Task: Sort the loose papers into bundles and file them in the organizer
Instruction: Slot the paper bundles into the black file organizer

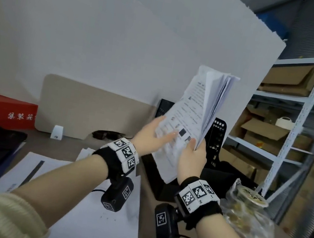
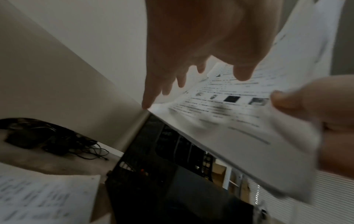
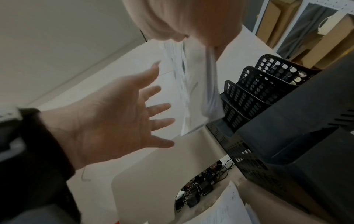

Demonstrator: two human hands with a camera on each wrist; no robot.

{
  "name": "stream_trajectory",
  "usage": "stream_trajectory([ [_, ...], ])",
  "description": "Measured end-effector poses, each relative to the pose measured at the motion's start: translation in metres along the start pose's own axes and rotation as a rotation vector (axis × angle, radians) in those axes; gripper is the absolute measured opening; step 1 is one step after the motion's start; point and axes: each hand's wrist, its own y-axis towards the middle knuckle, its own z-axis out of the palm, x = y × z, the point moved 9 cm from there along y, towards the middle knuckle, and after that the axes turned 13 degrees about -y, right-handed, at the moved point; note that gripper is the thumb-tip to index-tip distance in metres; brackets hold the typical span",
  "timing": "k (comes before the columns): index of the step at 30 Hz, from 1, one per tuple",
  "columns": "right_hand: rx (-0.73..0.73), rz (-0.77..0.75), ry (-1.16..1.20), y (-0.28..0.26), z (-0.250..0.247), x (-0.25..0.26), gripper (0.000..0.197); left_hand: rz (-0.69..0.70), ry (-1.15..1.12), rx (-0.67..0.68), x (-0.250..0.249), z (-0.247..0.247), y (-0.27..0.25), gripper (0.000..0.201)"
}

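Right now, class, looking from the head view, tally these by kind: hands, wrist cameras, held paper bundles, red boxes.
2 hands: left hand, right hand
2 wrist cameras
1 paper bundle, held
1 red box
Total: 6

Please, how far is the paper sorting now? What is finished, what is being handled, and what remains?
Done: one thick bundle of printed white papers is gathered. In hand: the right hand grips its lower edge, raised above the desk; the open left hand lies flat against its front page. Left: the bundle is not yet in the black perforated plastic organizer, and loose white sheets lie on the desk.
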Motion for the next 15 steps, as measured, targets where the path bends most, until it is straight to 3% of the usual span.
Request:
stream_trajectory([
  [4, -0.079, 0.026, -0.013, 0.014, -0.009, -0.004, 0.037, -0.193, -0.022, 0.213, 0.018, 0.055, -0.004, 0.073],
  [8, -0.094, 0.018, -0.059, 0.030, -0.006, -0.006, 0.035, -0.273, -0.142, 0.198, 0.024, 0.067, 0.001, 0.061],
  [15, -0.074, 0.007, -0.121, 0.059, 0.017, -0.012, 0.036, -0.316, -0.240, 0.199, 0.050, 0.066, 0.042, 0.063],
])
